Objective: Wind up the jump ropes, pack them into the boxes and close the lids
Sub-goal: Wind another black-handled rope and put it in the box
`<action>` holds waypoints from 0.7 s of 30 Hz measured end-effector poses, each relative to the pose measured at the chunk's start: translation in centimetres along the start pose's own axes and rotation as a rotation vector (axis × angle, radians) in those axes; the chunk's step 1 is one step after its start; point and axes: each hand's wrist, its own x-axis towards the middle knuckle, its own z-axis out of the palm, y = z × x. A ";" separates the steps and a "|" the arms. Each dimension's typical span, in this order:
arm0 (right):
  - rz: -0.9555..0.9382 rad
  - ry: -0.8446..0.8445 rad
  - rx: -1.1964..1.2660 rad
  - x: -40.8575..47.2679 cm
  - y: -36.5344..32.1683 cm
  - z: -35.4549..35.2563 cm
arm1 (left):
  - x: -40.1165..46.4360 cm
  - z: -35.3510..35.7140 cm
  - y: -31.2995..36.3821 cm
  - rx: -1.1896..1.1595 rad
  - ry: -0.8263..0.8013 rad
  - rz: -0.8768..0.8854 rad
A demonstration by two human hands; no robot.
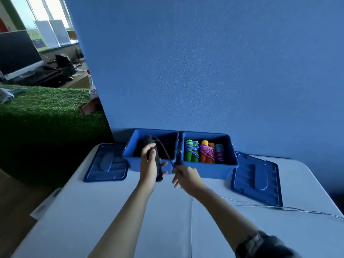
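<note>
The fingers point(149, 148) of the left hand point(149, 168) curl round the black cylindrical handles of a jump rope point(157, 164), held upright at the centre of the frame, just in front of the left open blue plastic box point(130, 157). The right hand point(186, 176), slightly lower and to the right, pinches the thin black cord point(164, 150) between thumb and forefinger, its other fingers loosely curled below; the cord arcs up from that pinch to the top of the handles. The right open blue plastic box point(230, 161) touches the left one and holds three wound ropes side by side: a green-handled one point(191, 151), an orange-handled one point(206, 151) and a pale blue-handled one point(219, 150). A blue plastic lid point(106, 162) lies flat left of the boxes, another blue lid point(256, 178) to their right, both on the white folding table point(93, 211). A thin grey cable point(288, 208) trails across the table at lower right.
</note>
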 end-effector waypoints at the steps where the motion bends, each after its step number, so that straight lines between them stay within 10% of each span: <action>1: -0.002 -0.032 0.043 -0.4 -0.5 0.7 | 0.1 -0.2 0.3 -0.006 0.014 0.032; 8: 0.069 -0.150 0.080 -1.5 -0.6 2.9 | -0.3 -1.6 -0.3 0.340 0.054 0.258; 21: -0.050 -0.229 -0.456 -7.3 2.6 -3.0 | 3.5 -10.6 0.4 0.157 0.424 0.123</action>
